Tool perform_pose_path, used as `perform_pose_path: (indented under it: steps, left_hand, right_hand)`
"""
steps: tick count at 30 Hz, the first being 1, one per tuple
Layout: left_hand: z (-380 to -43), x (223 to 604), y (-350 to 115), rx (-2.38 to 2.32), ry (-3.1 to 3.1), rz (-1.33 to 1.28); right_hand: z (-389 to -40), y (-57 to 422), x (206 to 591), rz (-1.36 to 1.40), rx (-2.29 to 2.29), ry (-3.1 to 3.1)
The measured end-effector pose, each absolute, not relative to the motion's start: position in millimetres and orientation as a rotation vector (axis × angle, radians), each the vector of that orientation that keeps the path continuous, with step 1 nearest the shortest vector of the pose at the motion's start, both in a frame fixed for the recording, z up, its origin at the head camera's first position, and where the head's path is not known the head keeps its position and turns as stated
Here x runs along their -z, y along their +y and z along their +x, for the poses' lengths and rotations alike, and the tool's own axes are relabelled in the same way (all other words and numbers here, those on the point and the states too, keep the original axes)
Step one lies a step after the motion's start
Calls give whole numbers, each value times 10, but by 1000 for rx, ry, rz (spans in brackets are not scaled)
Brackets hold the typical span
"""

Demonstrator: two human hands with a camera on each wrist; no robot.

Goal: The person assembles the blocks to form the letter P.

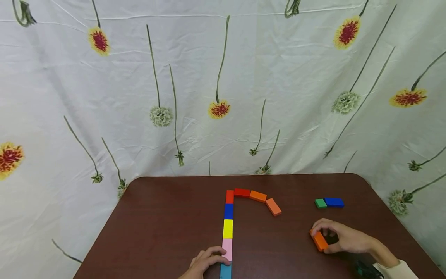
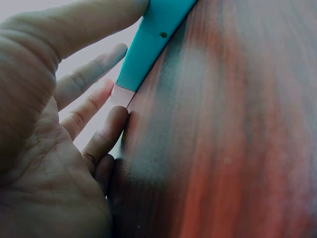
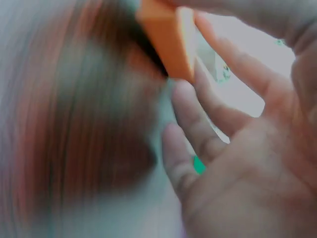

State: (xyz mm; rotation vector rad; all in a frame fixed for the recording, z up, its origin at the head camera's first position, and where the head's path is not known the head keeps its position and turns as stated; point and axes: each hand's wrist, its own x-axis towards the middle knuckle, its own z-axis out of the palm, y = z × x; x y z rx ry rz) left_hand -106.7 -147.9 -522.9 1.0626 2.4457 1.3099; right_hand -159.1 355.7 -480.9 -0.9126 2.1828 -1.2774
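Note:
My right hand pinches an orange block between thumb and fingers, on the right side of the table. In the right wrist view the orange block is tilted between the fingertips. My left hand reaches in from the left of a straight row of blocks. Its fairly straight fingers touch the row around the pink block and the light blue block. Beyond these in line lie a yellow block, a blue block and a red block.
From the row's far end, another red block, an orange block and a lighter orange block curve rightward. A green block and a dark blue block lie at the far right of the brown table. Behind hangs a flowered cloth.

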Motion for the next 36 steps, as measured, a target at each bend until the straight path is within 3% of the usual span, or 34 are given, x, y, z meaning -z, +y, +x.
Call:
perform_pose_path:
  steps: [10, 24, 36]
  left_hand:
    - [-1048, 5216, -1468, -1304, 2429, 1016]
    - [-1053, 5200, -1464, -1312, 2428, 1027]
    - [-1055, 5196, -1465, -1311, 2428, 1012]
  right_hand:
    - [-1624, 3010, 4883, -708, 1152, 2738]
    - [-1693, 2019, 4954, 22, 1136, 3041]
    - [-1738, 1897, 4999, 98, 1052, 3052]
